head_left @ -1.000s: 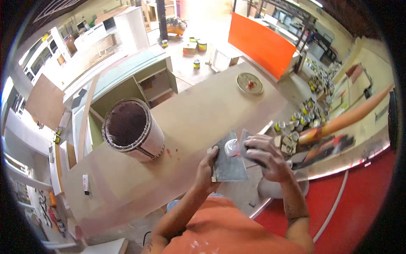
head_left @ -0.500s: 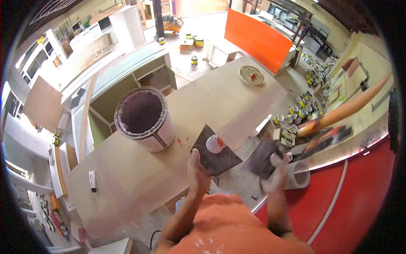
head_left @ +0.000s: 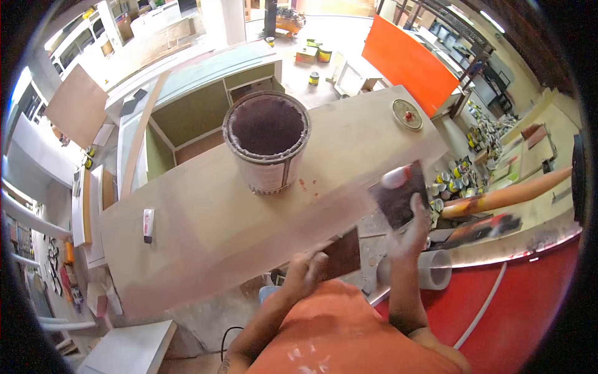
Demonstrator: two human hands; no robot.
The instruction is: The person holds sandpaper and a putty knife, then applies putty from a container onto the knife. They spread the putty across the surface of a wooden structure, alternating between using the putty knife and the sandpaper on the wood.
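Pinching a dark scraper loaded with pale filler, the right hand hovers right of the bucket, while the left hand grips another blade.

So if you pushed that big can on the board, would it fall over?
Probably not. The can is wide, stands upright on the flat board, and looks nearly full of dark stuff, so it is likely heavy. It would sooner slide than tip. With no lid on, a hard shove might slop some out.
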